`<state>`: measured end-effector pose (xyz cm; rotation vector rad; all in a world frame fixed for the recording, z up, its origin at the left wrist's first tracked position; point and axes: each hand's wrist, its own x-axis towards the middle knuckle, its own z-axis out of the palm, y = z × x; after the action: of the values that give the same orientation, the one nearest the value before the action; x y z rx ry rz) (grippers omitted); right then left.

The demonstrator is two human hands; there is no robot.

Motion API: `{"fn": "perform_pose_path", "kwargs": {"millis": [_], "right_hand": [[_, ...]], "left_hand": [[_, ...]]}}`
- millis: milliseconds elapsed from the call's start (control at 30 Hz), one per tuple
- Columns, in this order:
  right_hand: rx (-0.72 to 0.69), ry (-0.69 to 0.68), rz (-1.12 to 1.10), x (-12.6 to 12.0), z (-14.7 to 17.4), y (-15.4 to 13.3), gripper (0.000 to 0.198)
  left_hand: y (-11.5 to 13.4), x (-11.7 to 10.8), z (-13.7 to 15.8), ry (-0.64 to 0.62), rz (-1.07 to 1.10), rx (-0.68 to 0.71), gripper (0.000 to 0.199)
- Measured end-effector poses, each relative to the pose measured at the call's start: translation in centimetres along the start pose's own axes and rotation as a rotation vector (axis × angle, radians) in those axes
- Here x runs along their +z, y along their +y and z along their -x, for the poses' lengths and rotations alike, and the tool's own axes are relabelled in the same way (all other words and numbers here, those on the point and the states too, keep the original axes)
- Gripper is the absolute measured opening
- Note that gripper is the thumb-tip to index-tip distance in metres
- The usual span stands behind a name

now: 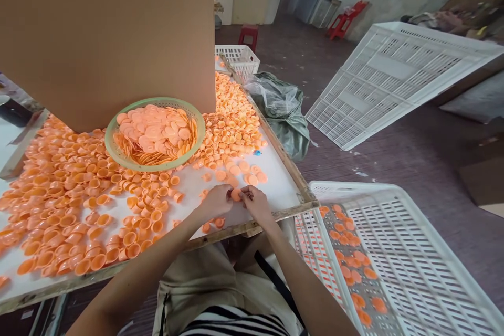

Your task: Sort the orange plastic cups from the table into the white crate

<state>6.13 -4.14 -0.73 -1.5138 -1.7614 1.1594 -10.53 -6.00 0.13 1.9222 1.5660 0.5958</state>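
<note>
Between my two hands is a small round orange plastic disc (pixel 235 195), held just above the white tabletop near its front edge. My left hand (pixel 214 202) pinches the disc's left side, and my right hand (pixel 254 200) grips its right side. Several loose orange discs (pixel 252 173) lie flat on the table just beyond my fingers. Small orange cups (pixel 129 231) are heaped to the left, with a few close to my left wrist. A green-rimmed basket (pixel 155 168) full of orange discs stands on the heap. Whether a cup is also in my fingers is hidden.
A large cardboard box (pixel 118 31) rises behind the basket. At the right, a white plastic crate (pixel 378 231) on the floor holds several orange pieces. Another white crate (pixel 394 68) stands tilted beyond it. A green sack (pixel 281 110) leans by the table's wooden edge (pixel 291 170).
</note>
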Motion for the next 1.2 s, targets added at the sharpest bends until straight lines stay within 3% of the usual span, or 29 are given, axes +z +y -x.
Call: {"fn": "perform_pose_path", "kwargs": {"millis": [133, 367, 467, 700, 867, 1033, 1200], "right_hand": [[0.035, -0.026, 0.007, -0.1, -0.1, -0.1, 0.018], [0.108, -0.083, -0.056, -0.7, -0.3, -0.6, 0.015], [0.139, -0.143, -0.111, -1.0, -0.5, -0.6, 0.016], [0.344, -0.276, -0.109, -1.4, -2.4, -1.4, 0.008], [0.404, -0.402, -0.043, -1.8, -4.0, -1.5, 0.011], [0.405, -0.311, -0.065, -1.4, -3.2, -1.6, 0.008], [0.26, -0.165, -0.029, -1.3, -0.9, -2.1, 0.007]], "left_hand": [[0.4, -0.3, -0.5, -0.011, 0.092, -0.081, 0.015], [1.0, 0.0, -1.1, -0.125, 0.393, -0.275, 0.013], [0.8, 0.2, -1.4, -0.156, 0.515, -0.278, 0.013], [0.1, 0.7, -3.2, -0.248, 0.525, -0.393, 0.009], [0.6, 0.3, -4.4, -0.292, 0.547, -0.517, 0.012], [1.3, 0.1, -3.7, -0.246, 0.526, -0.518, 0.011], [2.2, 0.7, -1.7, -0.124, 0.384, -0.379, 0.009]]}}
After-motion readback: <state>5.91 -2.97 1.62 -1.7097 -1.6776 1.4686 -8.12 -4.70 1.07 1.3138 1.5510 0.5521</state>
